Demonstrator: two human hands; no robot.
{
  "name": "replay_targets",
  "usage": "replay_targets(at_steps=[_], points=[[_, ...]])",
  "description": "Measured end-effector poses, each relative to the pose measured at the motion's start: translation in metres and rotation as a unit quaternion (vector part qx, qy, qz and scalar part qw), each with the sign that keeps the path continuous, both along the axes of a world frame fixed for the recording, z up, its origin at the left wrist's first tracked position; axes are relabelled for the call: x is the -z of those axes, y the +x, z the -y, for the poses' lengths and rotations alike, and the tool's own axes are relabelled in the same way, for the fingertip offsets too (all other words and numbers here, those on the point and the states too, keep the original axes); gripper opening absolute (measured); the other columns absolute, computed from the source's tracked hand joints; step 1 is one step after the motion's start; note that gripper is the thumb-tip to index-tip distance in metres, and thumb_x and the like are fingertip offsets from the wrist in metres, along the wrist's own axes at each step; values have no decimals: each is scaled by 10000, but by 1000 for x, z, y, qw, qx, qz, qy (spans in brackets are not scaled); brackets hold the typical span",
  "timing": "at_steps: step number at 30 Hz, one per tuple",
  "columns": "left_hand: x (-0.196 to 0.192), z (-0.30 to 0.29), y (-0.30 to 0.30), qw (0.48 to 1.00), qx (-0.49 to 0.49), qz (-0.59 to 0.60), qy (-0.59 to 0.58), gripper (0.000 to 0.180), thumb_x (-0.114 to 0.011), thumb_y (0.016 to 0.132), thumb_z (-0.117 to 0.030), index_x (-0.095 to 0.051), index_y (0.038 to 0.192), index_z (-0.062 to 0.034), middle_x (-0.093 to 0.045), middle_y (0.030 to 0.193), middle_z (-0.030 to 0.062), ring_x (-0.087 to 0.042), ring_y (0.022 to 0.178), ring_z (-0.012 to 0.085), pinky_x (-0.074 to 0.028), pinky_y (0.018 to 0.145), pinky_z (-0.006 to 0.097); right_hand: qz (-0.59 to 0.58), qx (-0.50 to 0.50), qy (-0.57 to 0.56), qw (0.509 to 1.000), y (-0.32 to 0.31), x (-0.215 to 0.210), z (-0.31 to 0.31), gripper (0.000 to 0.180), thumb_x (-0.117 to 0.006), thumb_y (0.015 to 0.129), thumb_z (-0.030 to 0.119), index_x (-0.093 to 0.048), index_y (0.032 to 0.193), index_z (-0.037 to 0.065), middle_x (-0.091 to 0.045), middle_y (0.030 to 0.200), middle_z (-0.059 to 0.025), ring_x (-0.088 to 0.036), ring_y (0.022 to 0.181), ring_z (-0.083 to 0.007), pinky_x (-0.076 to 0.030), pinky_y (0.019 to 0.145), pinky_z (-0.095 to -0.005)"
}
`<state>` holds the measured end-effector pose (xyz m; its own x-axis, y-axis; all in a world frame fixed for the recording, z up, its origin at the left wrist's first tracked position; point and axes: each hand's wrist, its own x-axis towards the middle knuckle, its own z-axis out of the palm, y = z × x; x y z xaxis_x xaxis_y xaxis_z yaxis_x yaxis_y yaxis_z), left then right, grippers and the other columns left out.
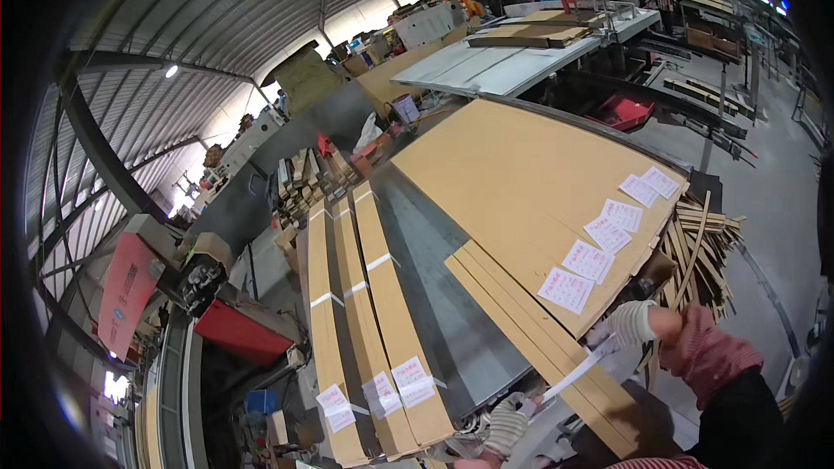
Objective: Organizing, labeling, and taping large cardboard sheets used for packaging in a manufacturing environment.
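Note:
My right hand (630,323), in a white knit glove with a pink cuff, pinches one end of a thin white paper strip (580,371) at the near edge of a stack of wide brown boards (512,182). My left hand (506,426), also gloved, holds the strip's other end near the lower edge of the view. Several white labels (566,289) lie in a row along the board's right edge. Narrow brown boards (530,339) lie beside the wide stack.
Three long bundled cardboard-wrapped packs (382,313) with white labels lie left of a grey metal table surface (434,295). Wooden slats (704,243) are piled at the right. Red machine parts (239,330), a white table (495,65) and factory floor lie around.

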<state>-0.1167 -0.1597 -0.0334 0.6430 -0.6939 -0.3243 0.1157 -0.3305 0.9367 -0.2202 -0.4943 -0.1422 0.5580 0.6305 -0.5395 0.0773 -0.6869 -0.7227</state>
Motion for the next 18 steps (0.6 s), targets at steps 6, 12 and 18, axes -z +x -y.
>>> replay_targets(at_steps=[6,12,18], points=[[145,10,-5,955,20,-296,17,347,-560,831,-424,-566,955,-100,-615,802,48,-547,632,98,-443,539,223,-97,478,331,808,-2,-26,-74,809,-599,709,531,-322,1311,66,-591,853,-173,-574,758,-301,-458,632,-387],[112,21,3,963,100,-237,77,392,-524,815,-490,-619,782,-111,-556,605,19,-522,589,118,-425,538,262,-79,619,148,767,-20,-107,-109,861,-622,682,521,-290,1322,51,-566,964,-236,-564,872,-338,-458,710,-420],[40,0,29,977,13,-179,-118,252,-472,859,-222,-592,1017,-67,-617,827,37,-579,698,109,-476,651,260,255,471,-312,785,-7,-162,-186,1048,-718,582,498,-200,1338,-11,-266,1285,-345,-340,1158,-453,-310,970,-450]])
